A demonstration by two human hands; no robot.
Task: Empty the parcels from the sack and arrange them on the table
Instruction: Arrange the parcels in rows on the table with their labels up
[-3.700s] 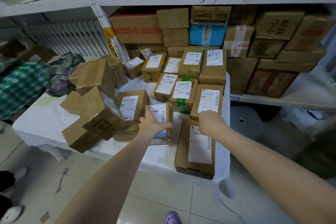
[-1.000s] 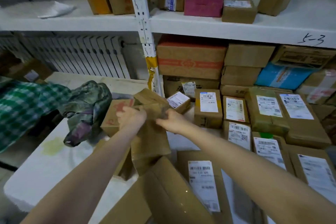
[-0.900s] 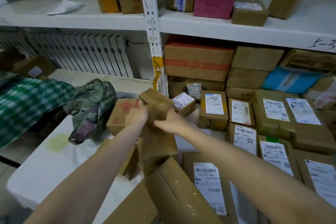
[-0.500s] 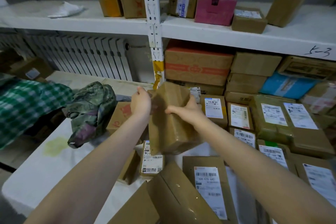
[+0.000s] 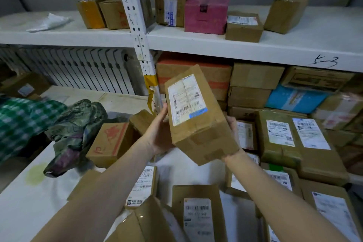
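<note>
I see parcel (image 5: pixel 198 122) held tilted over far edge of table (image 5: pixel 23 212), label up | left hand (image 5: pixel 157 137) grips its left side | right hand (image 5: pixel 232 126) grips right side

The white-covered table (image 5: pixel 29 202) below me carries labelled boxes (image 5: pixel 197 214) lying flat, labels up, across its near and right parts. A red-printed box (image 5: pixel 110 143) sits further left, with the crumpled sack (image 5: pixel 74 133) just beside it. The upper shelf (image 5: pixel 294 45) behind bears a pink box (image 5: pixel 206 13), several brown cartons (image 5: pixel 243 27) and, well to the left, a white bag (image 5: pixel 47 22); beneath it stand stacked cartons, among them a blue carton (image 5: pixel 294 98).
</note>
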